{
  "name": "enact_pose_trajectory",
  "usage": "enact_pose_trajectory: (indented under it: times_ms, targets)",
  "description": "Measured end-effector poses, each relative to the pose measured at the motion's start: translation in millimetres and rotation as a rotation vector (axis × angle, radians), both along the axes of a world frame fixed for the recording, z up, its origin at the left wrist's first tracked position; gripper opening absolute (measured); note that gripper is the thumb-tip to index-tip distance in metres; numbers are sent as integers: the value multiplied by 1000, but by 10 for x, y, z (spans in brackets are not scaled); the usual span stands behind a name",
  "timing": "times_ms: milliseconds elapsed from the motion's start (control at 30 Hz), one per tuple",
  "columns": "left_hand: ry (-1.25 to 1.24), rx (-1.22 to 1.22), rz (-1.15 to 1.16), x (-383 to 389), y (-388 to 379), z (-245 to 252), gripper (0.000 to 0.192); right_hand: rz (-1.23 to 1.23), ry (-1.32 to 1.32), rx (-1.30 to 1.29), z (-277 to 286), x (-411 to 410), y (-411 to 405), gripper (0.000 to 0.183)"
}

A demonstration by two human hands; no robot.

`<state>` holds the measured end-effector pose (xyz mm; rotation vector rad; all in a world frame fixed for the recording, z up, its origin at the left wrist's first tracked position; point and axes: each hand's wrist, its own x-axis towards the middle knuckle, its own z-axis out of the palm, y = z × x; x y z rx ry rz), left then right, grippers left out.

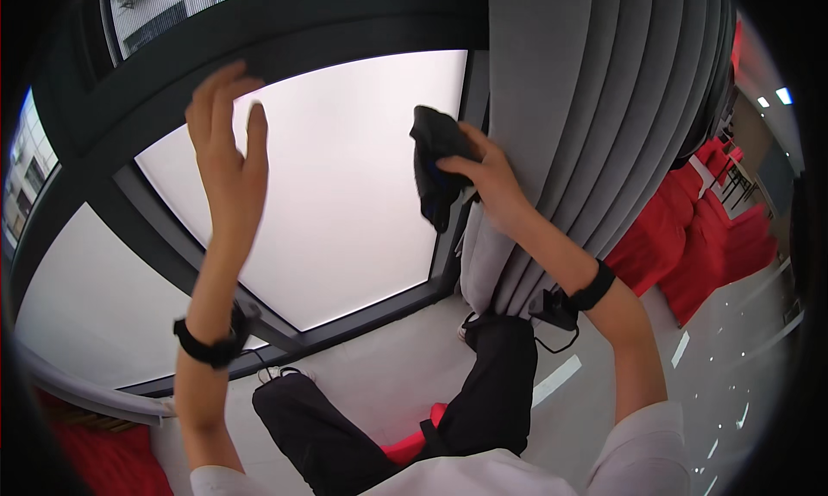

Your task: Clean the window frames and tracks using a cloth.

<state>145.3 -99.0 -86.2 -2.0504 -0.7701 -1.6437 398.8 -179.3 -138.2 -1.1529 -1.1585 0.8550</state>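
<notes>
My left hand [226, 134] is raised before the frosted window pane [349, 172] and its dark frame, fingers apart, holding nothing. In my right hand [488, 172] is a bunched black cloth [436, 166], pinched between thumb and fingers and hanging down in front of the pane's right side. The pleated grey curtain [543, 75] hangs just to the right, behind my right wrist. A black strap with a small device sits on each forearm.
Red fabric-covered furniture [673, 231] stands beyond the curtain at the right, and red fabric [110, 457] lies at the lower left. The dark window frame [362, 33] crosses above the pane. A curved pale rail [90, 383] runs along the lower left.
</notes>
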Motion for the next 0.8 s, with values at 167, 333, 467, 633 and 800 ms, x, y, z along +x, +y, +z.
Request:
enact_pose_trajectory:
  times_ms: [167,333,467,633,800]
  targets:
    - [-312,-913,-566,-142,-1061,-764,17,243,286,-232,-266,-467,-531,45]
    - [-578,-1283,-694,-224,-1640,-1499,16,466,483,-263,-753,-854,-762,46]
    - [-766,-1406,-716,-191,-1862,-1819,44,482,658,-364,-1155,-1000,-857,46]
    - [-732,-1398,-607,-181,-2005,-1954,58,521,860,-522,-1325,-1025,-969,39]
    - [-670,-1331,-525,-180,-2052,-2073,63,518,905,-512,-1568,-1071,-1012,49]
